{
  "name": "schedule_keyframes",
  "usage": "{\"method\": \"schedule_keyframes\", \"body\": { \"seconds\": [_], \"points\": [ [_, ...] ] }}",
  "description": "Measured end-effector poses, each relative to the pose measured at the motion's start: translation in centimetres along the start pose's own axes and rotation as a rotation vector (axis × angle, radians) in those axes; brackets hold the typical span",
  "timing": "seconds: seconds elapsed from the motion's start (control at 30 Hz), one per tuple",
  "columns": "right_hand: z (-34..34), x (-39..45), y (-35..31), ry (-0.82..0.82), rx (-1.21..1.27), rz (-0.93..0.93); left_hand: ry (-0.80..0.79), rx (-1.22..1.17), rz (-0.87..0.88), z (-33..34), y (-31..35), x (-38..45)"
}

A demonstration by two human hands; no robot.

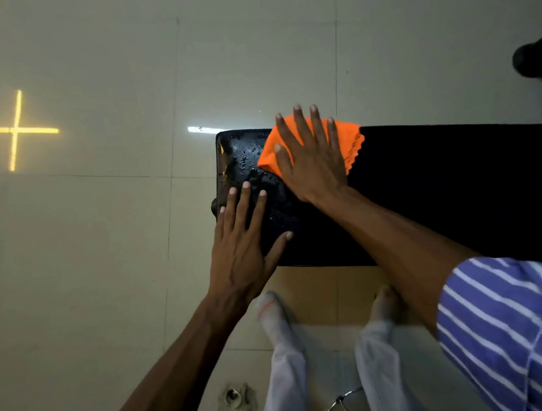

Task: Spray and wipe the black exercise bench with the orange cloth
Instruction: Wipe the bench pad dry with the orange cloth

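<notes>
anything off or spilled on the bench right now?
Only droplets beading on the black bench at its left end, beside the orange cloth under the right hand. Likely spray, not a spill. Left hand rests flat there.

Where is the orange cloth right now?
In the head view, the orange cloth lies flat on the far edge of the black bench, pressed under the right hand, just right of the wet droplets.

Your worktop (440, 192), a black padded exercise bench, runs from centre toward 3 o'clock; its left end is wet, beaded with droplets. Your orange cloth (349, 140), zigzag-edged, lies flat on the far edge at 12 o'clock, bordering the wet patch.
</notes>
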State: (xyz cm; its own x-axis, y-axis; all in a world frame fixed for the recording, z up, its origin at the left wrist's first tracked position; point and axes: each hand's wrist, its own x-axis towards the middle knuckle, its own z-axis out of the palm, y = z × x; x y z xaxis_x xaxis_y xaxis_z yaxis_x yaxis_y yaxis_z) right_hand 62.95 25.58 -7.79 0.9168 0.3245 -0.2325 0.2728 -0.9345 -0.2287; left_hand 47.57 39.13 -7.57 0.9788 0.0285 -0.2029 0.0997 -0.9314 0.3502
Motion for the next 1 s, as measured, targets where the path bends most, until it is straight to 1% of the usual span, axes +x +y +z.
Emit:
{"method": "schedule_keyframes", "body": {
  "seconds": [0.1, 0.17, 0.23, 0.3, 0.37, 0.4, 0.47, 0.53, 0.6, 0.67, 0.77, 0.87, 0.93, 1.0],
  "points": [
    [0.1, -2.9, 1.4, -0.054, -0.089, -0.264, 0.009, -0.017, 0.003, -0.3, 0.1, 0.0],
    [-0.7, -2.8, 3.3, -0.096, -0.11, -0.343, 0.012, -0.03, 0.003, -0.6, 0.2, -0.2],
    [-0.9, -1.0, 3.7, -0.102, -0.092, -0.277, 0.013, -0.04, -0.009, -0.6, 0.0, -0.3],
    [-0.7, 0.8, 2.0, -0.077, -0.025, -0.119, 0.004, -0.042, -0.003, -0.7, -0.3, -0.4],
    [-0.1, 1.3, -0.4, -0.028, 0.011, -0.024, 0.015, -0.066, -0.005, -0.8, -0.6, -0.4],
    [0.1, 0.7, -1.1, -0.011, 0.018, -0.03, 0.024, -0.084, -0.009, -1.1, -0.6, -0.4],
    [0.5, -1.4, -1.1, -0.025, -0.012, -0.154, 0.047, -0.128, -0.042, -1.7, -0.6, -0.5],
    [0.2, -3.1, 0.1, -0.095, -0.019, -0.276, 0.075, -0.171, -0.086, -2.6, -0.5, -0.3],
    [-0.6, -3.4, 1.4, -0.17, 0.059, -0.308, 0.101, -0.212, -0.107, -3.2, -0.2, 0.2],
    [-1.7, -3.3, 2.3, -0.185, 0.169, -0.263, 0.138, -0.214, -0.078, -3.6, 0.5, 1.1],
    [-3.1, -3.1, 4.5, -0.103, 0.262, -0.177, 0.17, -0.167, 0.0, -3.5, 2.6, 3.3],
    [-4.0, -3.0, 7.5, -0.036, 0.28, -0.082, 0.104, -0.093, 0.107, -2.4, 5.7, 6.8],
    [-4.2, -2.7, 9.2, -0.039, 0.275, -0.049, 0.038, -0.044, 0.109, -1.2, 7.4, 9.0],
    [-4.1, -2.7, 10.5, -0.043, 0.258, -0.059, -0.008, 0.035, 0.079, 0.4, 8.2, 10.2]
  ]
}}
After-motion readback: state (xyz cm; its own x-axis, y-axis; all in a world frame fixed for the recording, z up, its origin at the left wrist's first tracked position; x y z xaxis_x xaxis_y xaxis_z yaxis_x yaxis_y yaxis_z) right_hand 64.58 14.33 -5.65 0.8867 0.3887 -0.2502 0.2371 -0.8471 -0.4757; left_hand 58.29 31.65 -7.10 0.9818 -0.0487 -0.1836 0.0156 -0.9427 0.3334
